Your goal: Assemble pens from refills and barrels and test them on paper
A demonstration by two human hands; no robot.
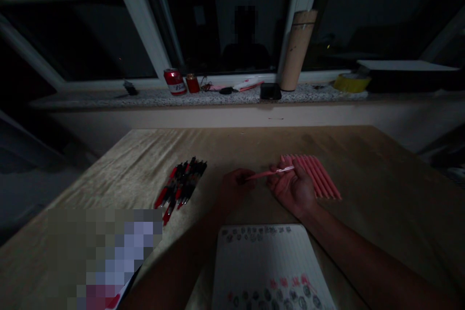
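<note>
One cloth-covered table (119,167), filling the lower half of the frame, its cover creased at left.
One speckled windowsill (225,99), crossing the frame above the table.
One lined notebook (269,261), bottom centre, flat between the forearms, likely for easy reach. Dark round scribbles in rows and some red marks; no words legible.
One tan cylinder (298,53), upper right of centre, standing on the sill; no label visible.
One row of pink pens (321,174), right of centre, laid side by side, probably for order and easy counting.
One cluster of red-and-black pens (181,185), left of centre, looser, apparently grouped apart by kind.
Two hands, centre, apart but linked by one pen: left hand (236,184) pinching its left end; right hand (293,188), palm turned up, gripping near the paler end. The two-ended hold presumably steadies it.
One red can (175,81), upper left of centre; script seems to begin with "B", remainder unclear.
One pink pen (267,173), centre, slanting between the hands.
</note>
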